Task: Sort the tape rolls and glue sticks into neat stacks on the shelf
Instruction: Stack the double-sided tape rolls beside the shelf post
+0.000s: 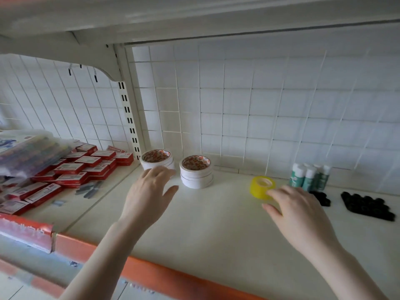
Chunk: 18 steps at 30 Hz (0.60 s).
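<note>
1. Both arms are reaching in over the cream shelf (216, 234) with its orange front edge.
2. The left hand (149, 191) is at the left stack of white tape rolls (157, 159), fingers spread and relaxed, fingertips right at the stack's front; I cannot tell whether they touch it.
3. Just beside that stack, to its right, stands a second stack of white tape rolls (196, 172), upright and fairly tidy, close to the wire-grid back panel (259, 105).
4. The right hand (296, 211) is out flat, fingers extended and gripping nothing, fingertips right beside the yellow tape roll (262, 187), which sits alone mid-shelf.
5. Behind that hand, the glue sticks (309, 177) stand upright in a tight cluster near the back, green labels, white caps.
6. Black round pieces (365, 205) lie in clusters at the far right.
7. On the neighbouring shelf section to the left, red boxes (73, 169) are piled loosely, and loose strips of staples (89, 190) lie in front.
</note>
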Each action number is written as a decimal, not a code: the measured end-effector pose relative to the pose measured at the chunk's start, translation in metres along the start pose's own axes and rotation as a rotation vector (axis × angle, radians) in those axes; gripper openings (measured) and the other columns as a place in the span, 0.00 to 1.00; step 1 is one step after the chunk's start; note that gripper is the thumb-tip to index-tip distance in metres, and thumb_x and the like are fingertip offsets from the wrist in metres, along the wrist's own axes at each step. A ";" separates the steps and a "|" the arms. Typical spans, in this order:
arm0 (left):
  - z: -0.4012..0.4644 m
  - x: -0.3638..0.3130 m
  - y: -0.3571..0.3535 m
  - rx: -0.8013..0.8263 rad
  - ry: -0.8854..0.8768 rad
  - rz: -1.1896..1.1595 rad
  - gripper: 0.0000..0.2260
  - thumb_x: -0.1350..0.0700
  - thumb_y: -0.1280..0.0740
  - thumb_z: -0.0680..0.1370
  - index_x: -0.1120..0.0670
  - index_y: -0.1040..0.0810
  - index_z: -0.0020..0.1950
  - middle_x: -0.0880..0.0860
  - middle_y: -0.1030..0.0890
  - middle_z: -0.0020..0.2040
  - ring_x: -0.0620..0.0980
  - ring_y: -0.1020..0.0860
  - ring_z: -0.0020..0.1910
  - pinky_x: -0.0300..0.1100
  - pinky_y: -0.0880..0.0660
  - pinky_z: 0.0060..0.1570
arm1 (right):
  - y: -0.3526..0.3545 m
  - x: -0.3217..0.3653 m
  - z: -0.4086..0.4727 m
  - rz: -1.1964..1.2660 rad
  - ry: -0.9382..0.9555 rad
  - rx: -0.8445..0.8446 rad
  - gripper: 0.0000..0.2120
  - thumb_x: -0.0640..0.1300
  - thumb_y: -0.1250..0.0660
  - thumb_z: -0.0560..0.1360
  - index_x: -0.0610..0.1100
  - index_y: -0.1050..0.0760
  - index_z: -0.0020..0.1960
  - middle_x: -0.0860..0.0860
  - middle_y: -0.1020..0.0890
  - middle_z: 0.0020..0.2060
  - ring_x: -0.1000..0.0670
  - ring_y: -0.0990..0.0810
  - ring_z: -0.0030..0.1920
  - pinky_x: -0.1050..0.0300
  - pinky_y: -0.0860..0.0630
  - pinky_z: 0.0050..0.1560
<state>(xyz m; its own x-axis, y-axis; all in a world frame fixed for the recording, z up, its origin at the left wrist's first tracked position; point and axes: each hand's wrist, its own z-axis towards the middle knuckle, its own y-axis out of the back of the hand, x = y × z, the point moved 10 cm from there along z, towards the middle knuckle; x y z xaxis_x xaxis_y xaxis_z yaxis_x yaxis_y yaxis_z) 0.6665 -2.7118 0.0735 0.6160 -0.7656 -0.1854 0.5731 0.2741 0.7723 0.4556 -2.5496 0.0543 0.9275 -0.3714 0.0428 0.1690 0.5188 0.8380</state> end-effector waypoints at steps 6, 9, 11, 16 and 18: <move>-0.027 -0.059 0.008 0.005 -0.031 -0.079 0.15 0.56 0.28 0.72 0.56 0.21 0.58 0.53 0.20 0.52 0.57 0.23 0.52 0.48 0.26 0.46 | 0.029 -0.034 -0.067 -0.023 -0.171 -0.099 0.12 0.41 0.21 0.60 0.40 0.20 0.40 0.44 0.20 0.34 0.39 0.21 0.35 0.48 0.23 0.35; -0.046 -0.091 0.010 0.026 -0.012 -0.151 0.16 0.54 0.29 0.73 0.55 0.22 0.60 0.52 0.21 0.55 0.56 0.24 0.55 0.48 0.27 0.48 | 0.050 -0.052 -0.103 -0.034 -0.249 -0.162 0.12 0.40 0.22 0.62 0.40 0.20 0.42 0.43 0.20 0.36 0.39 0.20 0.37 0.47 0.23 0.37; -0.061 -0.113 0.009 0.039 -0.008 -0.199 0.16 0.53 0.30 0.74 0.54 0.22 0.60 0.52 0.21 0.57 0.56 0.24 0.56 0.48 0.28 0.48 | 0.064 -0.066 -0.128 -0.040 -0.293 -0.187 0.12 0.40 0.23 0.63 0.40 0.19 0.45 0.43 0.19 0.38 0.39 0.20 0.38 0.46 0.23 0.39; -0.087 -0.168 -0.004 0.120 -0.029 -0.270 0.16 0.52 0.31 0.74 0.54 0.22 0.61 0.51 0.21 0.56 0.55 0.24 0.54 0.47 0.28 0.49 | 0.100 -0.113 -0.184 -0.090 -0.377 -0.225 0.13 0.38 0.22 0.63 0.38 0.19 0.46 0.42 0.18 0.38 0.38 0.19 0.37 0.46 0.23 0.38; -0.090 -0.193 -0.006 0.133 -0.032 -0.285 0.16 0.52 0.31 0.74 0.53 0.22 0.61 0.50 0.21 0.55 0.55 0.24 0.54 0.47 0.28 0.49 | 0.115 -0.135 -0.202 -0.115 -0.407 -0.247 0.13 0.37 0.22 0.62 0.38 0.19 0.45 0.41 0.18 0.36 0.38 0.20 0.36 0.46 0.23 0.37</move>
<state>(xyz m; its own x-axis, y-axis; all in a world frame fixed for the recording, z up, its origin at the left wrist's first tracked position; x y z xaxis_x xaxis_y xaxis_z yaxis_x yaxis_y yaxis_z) 0.5929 -2.5128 0.0503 0.4225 -0.8189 -0.3883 0.6431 -0.0309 0.7651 0.4168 -2.2846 0.0348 0.7009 -0.6823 0.2078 0.3827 0.6057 0.6976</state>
